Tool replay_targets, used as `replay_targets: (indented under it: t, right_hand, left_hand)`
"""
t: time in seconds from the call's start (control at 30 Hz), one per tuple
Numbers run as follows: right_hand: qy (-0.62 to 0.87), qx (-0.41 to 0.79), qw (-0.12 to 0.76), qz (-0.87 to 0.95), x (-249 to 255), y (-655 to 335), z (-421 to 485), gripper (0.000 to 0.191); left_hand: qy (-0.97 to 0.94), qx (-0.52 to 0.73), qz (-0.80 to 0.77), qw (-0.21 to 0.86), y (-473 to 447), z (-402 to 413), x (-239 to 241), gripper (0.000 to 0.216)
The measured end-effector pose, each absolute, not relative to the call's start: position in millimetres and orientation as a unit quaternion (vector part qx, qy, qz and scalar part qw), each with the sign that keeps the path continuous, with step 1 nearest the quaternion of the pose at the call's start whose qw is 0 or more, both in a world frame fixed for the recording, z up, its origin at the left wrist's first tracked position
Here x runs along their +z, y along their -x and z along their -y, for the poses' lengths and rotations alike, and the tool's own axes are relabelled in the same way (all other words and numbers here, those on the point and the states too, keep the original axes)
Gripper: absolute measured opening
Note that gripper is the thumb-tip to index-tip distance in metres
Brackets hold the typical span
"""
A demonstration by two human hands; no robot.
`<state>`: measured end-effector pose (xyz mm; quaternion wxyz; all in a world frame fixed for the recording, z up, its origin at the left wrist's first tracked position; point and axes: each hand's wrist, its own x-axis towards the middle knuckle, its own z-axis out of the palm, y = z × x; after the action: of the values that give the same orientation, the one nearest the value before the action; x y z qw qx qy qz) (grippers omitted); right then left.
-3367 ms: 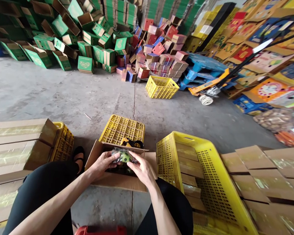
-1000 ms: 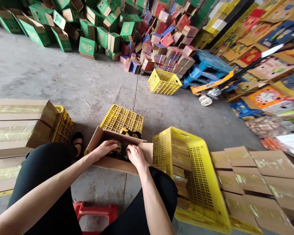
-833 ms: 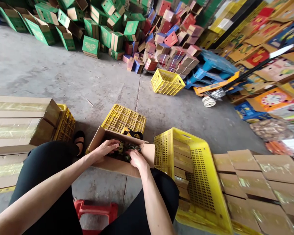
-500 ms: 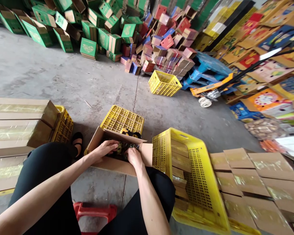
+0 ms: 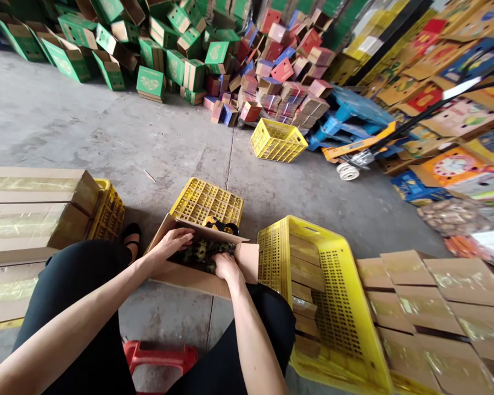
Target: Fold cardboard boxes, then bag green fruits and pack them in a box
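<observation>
Closest to you, a red plastic stool (image 5: 160, 354) shows between your knees. Just past them, an open cardboard box (image 5: 189, 277) sits on the concrete floor, and both your hands are in it, a little apart. Your left hand (image 5: 173, 241) lies with fingers stretched out over the far-left edge of the dark green wrapped bundle (image 5: 201, 253) that fills the box. Your right hand (image 5: 226, 266) presses on the bundle's near-right corner with its fingers curled under; you cannot tell whether they grip it. A black and yellow tape dispenser (image 5: 220, 225) rests at the box's far flap, against an upturned yellow crate (image 5: 208, 200). To your right, a large yellow crate (image 5: 333, 285) holds flat cardboard pieces; to your left are taped cartons (image 5: 24, 219). Farther off stand a small yellow crate (image 5: 278, 140), a pallet jack (image 5: 354, 151) and heaps of green boxes (image 5: 148, 82).
</observation>
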<state>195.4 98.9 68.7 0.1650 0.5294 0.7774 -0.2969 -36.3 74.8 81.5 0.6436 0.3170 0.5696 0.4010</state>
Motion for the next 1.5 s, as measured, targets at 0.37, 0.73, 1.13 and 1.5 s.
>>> replay_targets:
  t: [0.37,0.73,1.13,1.5]
  right_hand:
    - [-0.454,-0.556,-0.096,-0.690,116.4,-230.5,-107.9,0.043]
    - [-0.475,-0.685,-0.243,-0.496,129.0,-220.5,-96.9,0.047]
    - [-0.482,-0.563,-0.355,-0.570,105.9,-230.1,-100.6,0.024]
    - [-0.474,-0.525,-0.421,-0.567,116.6,-229.3,-97.9,0.021]
  left_hand:
    - [-0.364,0.367,-0.473,0.713,27.0,-68.2,91.4,0.069]
    - [-0.293,0.427,-0.437,0.735,17.7,-71.9,93.9,0.043]
    - [-0.236,0.492,-0.445,0.710,16.3,-73.7,88.1,0.048]
    - [-0.244,0.561,-0.429,0.665,18.0,-77.4,85.7,0.038]
